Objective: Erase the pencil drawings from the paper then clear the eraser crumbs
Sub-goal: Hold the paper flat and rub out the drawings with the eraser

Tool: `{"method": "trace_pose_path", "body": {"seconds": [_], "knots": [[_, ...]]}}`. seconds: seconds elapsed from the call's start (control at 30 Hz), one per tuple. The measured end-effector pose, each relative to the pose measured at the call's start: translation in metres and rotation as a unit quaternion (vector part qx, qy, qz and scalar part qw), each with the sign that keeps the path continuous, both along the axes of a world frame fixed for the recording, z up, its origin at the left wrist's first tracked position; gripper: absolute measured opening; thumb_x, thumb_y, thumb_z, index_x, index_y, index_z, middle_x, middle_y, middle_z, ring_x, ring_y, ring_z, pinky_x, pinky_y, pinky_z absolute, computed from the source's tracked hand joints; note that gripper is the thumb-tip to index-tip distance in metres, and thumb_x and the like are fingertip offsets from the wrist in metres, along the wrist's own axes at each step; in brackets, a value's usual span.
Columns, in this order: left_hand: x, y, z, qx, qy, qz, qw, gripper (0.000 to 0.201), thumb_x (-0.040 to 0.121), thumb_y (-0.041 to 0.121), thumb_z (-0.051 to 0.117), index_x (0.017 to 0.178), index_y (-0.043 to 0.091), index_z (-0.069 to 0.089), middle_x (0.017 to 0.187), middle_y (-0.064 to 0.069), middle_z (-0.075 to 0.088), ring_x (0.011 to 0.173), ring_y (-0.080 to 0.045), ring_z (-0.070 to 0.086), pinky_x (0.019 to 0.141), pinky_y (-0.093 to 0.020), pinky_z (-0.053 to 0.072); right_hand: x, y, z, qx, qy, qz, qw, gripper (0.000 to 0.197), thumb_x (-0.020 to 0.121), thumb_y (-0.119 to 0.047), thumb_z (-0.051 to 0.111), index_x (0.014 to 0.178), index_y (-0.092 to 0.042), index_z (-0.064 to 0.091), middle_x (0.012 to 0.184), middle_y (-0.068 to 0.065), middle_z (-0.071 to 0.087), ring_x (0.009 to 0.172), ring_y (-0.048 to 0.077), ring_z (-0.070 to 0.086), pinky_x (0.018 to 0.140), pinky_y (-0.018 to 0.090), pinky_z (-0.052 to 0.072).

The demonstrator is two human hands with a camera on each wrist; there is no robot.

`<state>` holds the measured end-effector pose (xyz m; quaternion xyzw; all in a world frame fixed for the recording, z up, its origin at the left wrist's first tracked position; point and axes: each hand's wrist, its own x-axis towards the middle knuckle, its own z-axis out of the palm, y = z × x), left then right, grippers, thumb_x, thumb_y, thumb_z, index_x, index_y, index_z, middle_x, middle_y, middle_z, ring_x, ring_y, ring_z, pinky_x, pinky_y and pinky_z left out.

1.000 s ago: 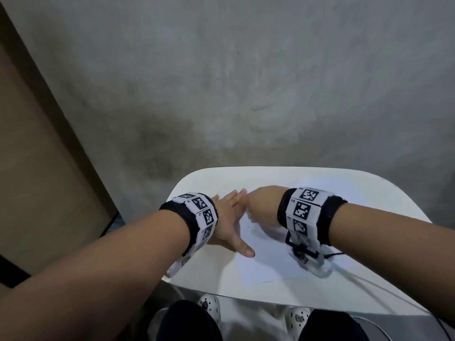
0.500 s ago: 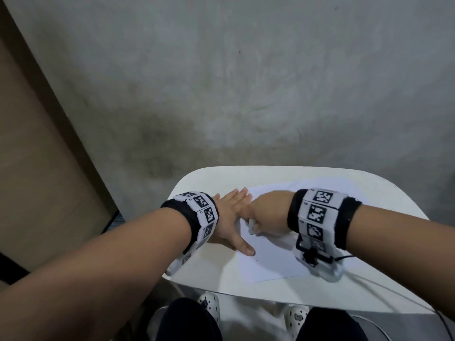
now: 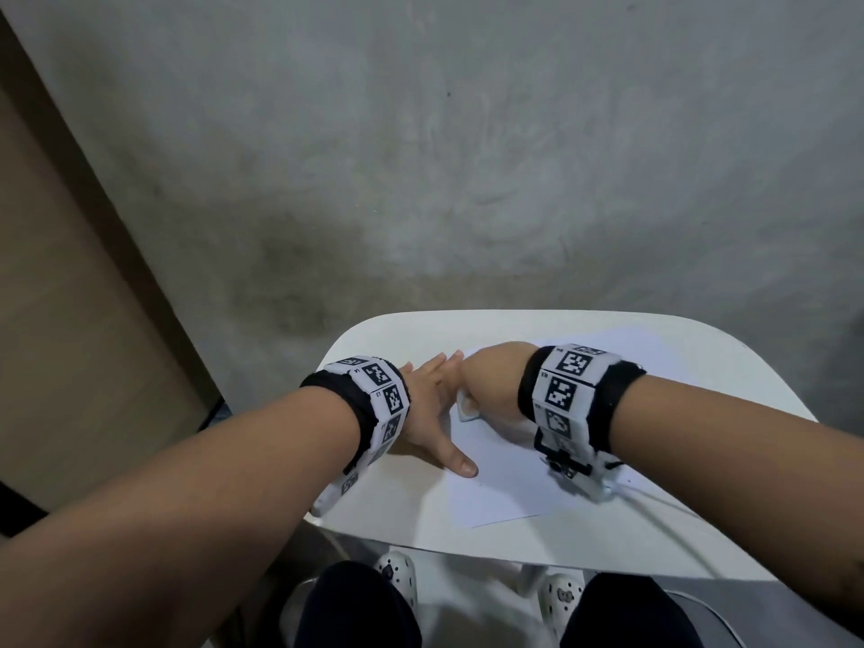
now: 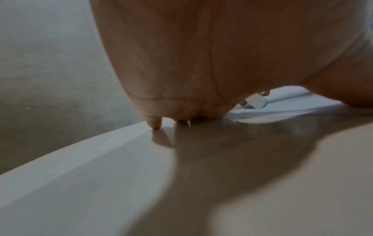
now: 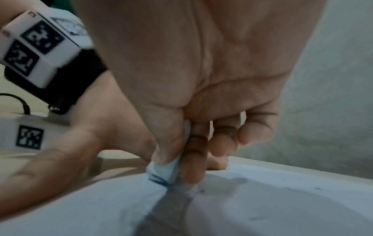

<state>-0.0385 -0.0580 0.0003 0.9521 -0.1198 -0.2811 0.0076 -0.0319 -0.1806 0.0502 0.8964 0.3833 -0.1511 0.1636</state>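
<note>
A white sheet of paper [image 3: 505,479] lies on the small white table [image 3: 406,521]. My left hand [image 3: 435,404] lies flat with straight fingers on the paper's left edge, thumb spread toward me. My right hand [image 3: 486,385] pinches a white eraser [image 3: 466,410] between thumb and fingers, right beside the left hand's fingers. In the right wrist view the eraser [image 5: 164,173] has a dark smudged tip pressed on the paper [image 5: 262,207]. A few dark crumbs [image 5: 318,188] dot the sheet. The left wrist view shows my palm over the table and the eraser [image 4: 257,101] far off.
The table stands against a grey concrete wall [image 3: 467,156]. A brown panel [image 3: 70,297] is at the left. A cable [image 3: 654,495] runs from my right wrist device across the table's right part. My knees and white shoes [image 3: 397,577] show below the table's near edge.
My right hand with the eraser has moved back and forth over the paper's left part, close to the left fingers. The left hand has stayed flat in place.
</note>
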Motion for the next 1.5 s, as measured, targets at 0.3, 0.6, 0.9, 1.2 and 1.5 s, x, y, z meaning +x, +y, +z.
{"method": "trace_pose_path", "body": {"seconds": [0.3,0.6,0.9,1.2,1.5], "knots": [[0.006,0.005,-0.010,0.022,-0.008,-0.032,0.999,0.132,0.071,0.076,0.065,0.153,0.020,-0.024,0.158,0.003,-0.033,0.147,-0.016,-0.025,0.121,-0.048,-0.006,-0.001,-0.017,-0.001,-0.056,0.093,0.006,0.994,0.014,0.097,-0.019,0.047,0.111,-0.017,0.051,0.105,-0.002,0.063,0.101,0.023,0.056,0.088,0.033,0.042],[0.007,0.008,-0.012,0.015,-0.007,-0.034,0.999,0.133,0.071,0.078,0.063,0.151,0.020,-0.026,0.158,0.004,-0.034,0.147,-0.015,-0.025,0.121,-0.046,-0.008,0.002,-0.032,-0.017,-0.054,0.100,0.011,0.993,0.027,0.092,-0.018,0.055,0.118,-0.018,0.048,0.112,-0.004,0.064,0.096,0.019,0.060,0.086,0.033,0.049],[0.005,0.007,-0.007,-0.001,0.003,-0.022,1.000,0.124,0.072,0.075,0.067,0.155,0.031,-0.015,0.160,0.006,-0.029,0.148,-0.018,-0.023,0.118,-0.046,-0.009,0.025,-0.005,-0.010,0.100,0.085,-0.013,0.991,0.032,0.091,-0.015,0.051,0.119,-0.030,0.057,0.089,-0.007,0.062,0.087,0.021,0.056,0.079,0.031,0.044],[0.005,0.006,-0.010,0.014,-0.009,-0.020,1.000,0.133,0.071,0.076,0.066,0.151,0.023,-0.027,0.158,0.004,-0.033,0.147,-0.016,-0.025,0.121,-0.047,-0.007,0.008,-0.029,0.000,-0.072,0.071,0.034,0.994,0.008,0.088,-0.020,0.055,0.095,-0.021,0.059,0.087,-0.004,0.063,0.083,0.019,0.053,0.074,0.027,0.040],[-0.005,0.000,0.000,-0.008,0.001,0.033,0.999,0.106,0.073,0.070,0.069,0.155,0.036,0.011,0.164,0.000,0.005,0.151,-0.021,-0.002,0.120,-0.041,0.000,0.024,0.002,-0.014,0.085,0.020,0.025,0.996,0.019,0.077,-0.007,0.059,0.074,-0.024,0.067,0.077,-0.002,0.067,0.075,0.025,0.062,0.071,0.030,0.050]]}}
